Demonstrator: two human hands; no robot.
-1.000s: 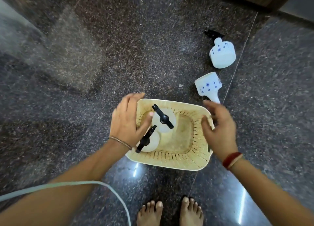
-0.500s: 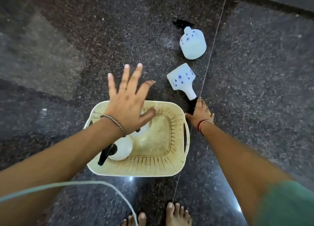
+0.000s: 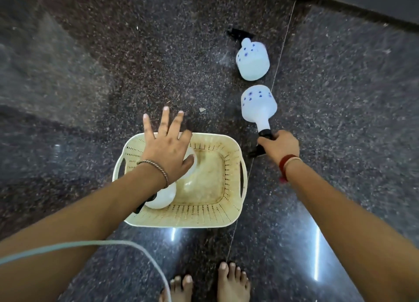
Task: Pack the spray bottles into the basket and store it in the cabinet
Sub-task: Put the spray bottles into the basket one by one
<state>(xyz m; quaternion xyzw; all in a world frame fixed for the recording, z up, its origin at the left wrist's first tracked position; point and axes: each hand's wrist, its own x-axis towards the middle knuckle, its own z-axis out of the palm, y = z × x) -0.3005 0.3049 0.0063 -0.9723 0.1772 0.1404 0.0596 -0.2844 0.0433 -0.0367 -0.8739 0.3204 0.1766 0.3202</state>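
A cream perforated basket [image 3: 229, 211] stands on the dark granite floor. Two white spray bottles stand inside it at the left; one bottle [image 3: 162, 198] shows below my left wrist, and the other bottle [image 3: 191, 165] is mostly covered by my palm. My left hand [image 3: 167, 149] hovers over the basket with fingers spread, holding nothing. My right hand [image 3: 280, 146] is closed around the black spray head of a white bottle with blue dots [image 3: 259, 105], which lies just right of the basket. A second dotted bottle [image 3: 252, 60] lies farther away on the floor.
Open granite floor surrounds the basket on all sides. A pale cable [image 3: 90, 245] curves across the lower left. My bare feet [image 3: 210, 283] are at the bottom edge. A dark strip [image 3: 362, 13] runs along the top right.
My right hand reached past the basket's right rim and closed on the near dotted bottle's spray head. My left hand let go of the bottles in the basket and spread open above them.
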